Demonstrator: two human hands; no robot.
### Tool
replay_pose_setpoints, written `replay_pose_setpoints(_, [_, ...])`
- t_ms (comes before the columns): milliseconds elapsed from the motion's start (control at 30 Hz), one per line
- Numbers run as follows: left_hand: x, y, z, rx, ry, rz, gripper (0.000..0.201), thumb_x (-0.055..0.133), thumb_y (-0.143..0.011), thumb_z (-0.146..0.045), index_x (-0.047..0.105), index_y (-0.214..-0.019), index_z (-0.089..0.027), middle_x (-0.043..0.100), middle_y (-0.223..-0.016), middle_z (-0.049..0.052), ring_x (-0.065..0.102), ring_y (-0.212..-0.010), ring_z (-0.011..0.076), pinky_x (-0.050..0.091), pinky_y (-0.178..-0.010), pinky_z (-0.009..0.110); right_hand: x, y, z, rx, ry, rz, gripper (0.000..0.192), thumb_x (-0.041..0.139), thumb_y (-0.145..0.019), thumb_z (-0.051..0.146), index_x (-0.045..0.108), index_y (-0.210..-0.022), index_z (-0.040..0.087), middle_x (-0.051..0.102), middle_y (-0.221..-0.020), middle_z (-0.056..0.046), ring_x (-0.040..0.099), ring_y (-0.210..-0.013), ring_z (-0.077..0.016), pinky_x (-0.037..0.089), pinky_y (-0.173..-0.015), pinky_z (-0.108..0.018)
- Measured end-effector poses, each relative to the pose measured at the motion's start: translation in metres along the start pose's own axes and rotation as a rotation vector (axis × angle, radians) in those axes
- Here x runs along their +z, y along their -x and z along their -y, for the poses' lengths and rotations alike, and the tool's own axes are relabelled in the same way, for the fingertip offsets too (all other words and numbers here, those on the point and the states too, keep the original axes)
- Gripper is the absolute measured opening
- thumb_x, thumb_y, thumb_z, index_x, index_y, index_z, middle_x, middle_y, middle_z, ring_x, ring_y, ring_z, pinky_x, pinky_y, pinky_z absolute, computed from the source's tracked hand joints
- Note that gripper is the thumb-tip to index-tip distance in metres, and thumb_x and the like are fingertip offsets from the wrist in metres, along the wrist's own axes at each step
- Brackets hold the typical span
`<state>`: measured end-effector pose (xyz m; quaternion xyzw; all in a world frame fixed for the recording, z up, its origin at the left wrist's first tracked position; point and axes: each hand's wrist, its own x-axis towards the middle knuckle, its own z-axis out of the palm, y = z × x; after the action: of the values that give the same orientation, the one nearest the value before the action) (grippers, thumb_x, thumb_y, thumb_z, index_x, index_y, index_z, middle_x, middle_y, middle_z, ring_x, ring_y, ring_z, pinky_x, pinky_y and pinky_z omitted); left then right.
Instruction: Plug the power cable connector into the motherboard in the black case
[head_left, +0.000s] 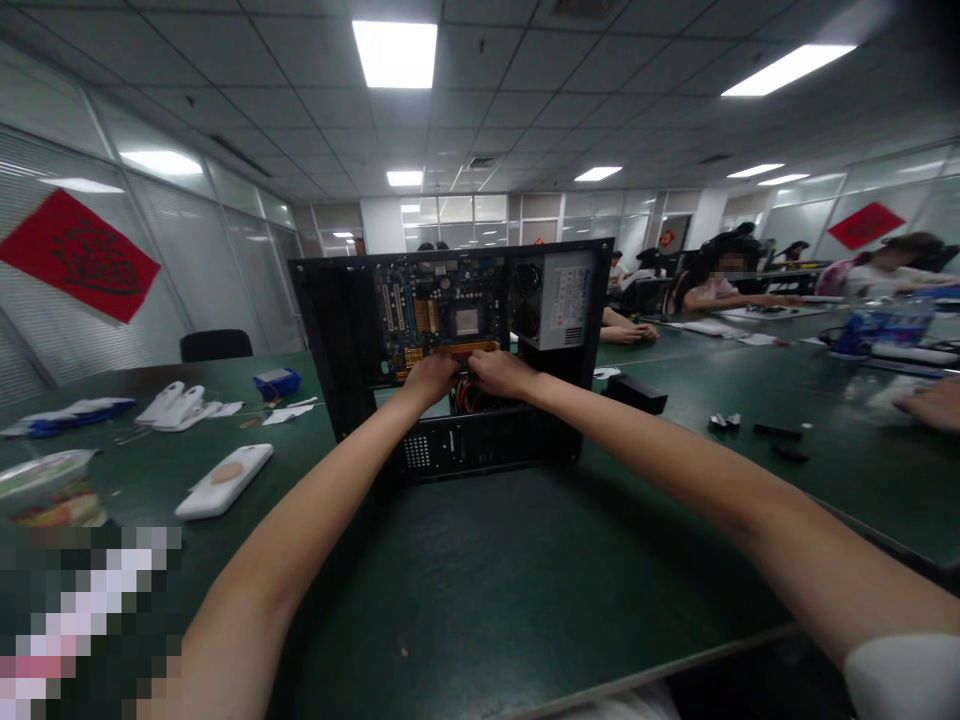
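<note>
1. Table (450, 580), dark green, near edge across bottom of view; person's bare forearms reach over it, pale sleeve (911, 675) at lower right

2. Clear plastic container (56, 490) far left, contents blurred; white slab-like device (225, 482) right of it, lying flat, tan round patch on top

3. Computer case (495, 440), black, upright on table straight ahead, between the arms, open side facing the camera

4. Left hand (433, 378) inside case, fingers curled, mostly closed, tips at lower part of motherboard (442, 290); can't tell if anything is pinched

5. Right hand (501, 375) just beside left, fingers bent inward, tips by reddish-orange strip (471, 352); whether it has hold of it, can't tell, fingertips too small

6. Rest of case interior: power supply (568, 300) upper right, labelled; fan (527, 300) on its left; coloured cables (469, 398) below hands, partly hidden

7. Left of case: blue box (276, 384), white objects (176, 405), loose papers

8. Right of case: black box (636, 393) near it, small dark pieces (778, 432) farther right; another person's hand (930, 403) at right edge, blurred

9. Past case: co-worker's hands (630, 330) on table, more people seated to right

10. Back: black chair (216, 346), glass partitions, red diamond signs (82, 255), lit ceiling panels
</note>
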<state>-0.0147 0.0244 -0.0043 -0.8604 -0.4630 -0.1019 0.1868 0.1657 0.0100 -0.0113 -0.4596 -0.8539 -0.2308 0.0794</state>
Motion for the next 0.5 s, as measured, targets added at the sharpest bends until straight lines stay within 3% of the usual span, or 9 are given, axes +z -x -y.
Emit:
replay_pose_setpoints(200, [0.001, 0.001, 0.002, 0.025, 0.005, 0.0, 0.028, 0.058, -0.096, -0.026, 0.077, -0.114, -0.017, 0.074, -0.117, 0.016, 0.071, -0.109, 0.0313, 0.057, -0.091, 0.038, 0.007, -0.007, -0.003, 0.01, -0.009, -0.001, 0.031, 0.056, -0.097, 0.023, 0.061, -0.123, 0.007, 0.068, -0.124, -0.022, 0.067, -0.114, -0.0334, 0.052, -0.089, -0.038])
replay_pose_setpoints(500, [-0.003, 0.004, -0.006, 0.003, 0.015, -0.01, 0.036, 0.044, -0.101, -0.026, 0.078, -0.11, -0.018, 0.075, -0.116, 0.015, 0.071, -0.108, 0.0316, 0.056, -0.089, 0.039, 0.012, -0.009, -0.006, 0.023, -0.04, -0.017, 0.028, 0.049, -0.1, 0.02, 0.064, -0.12, 0.007, 0.072, -0.118, -0.024, 0.07, -0.109, -0.0344, 0.053, -0.087, -0.039])
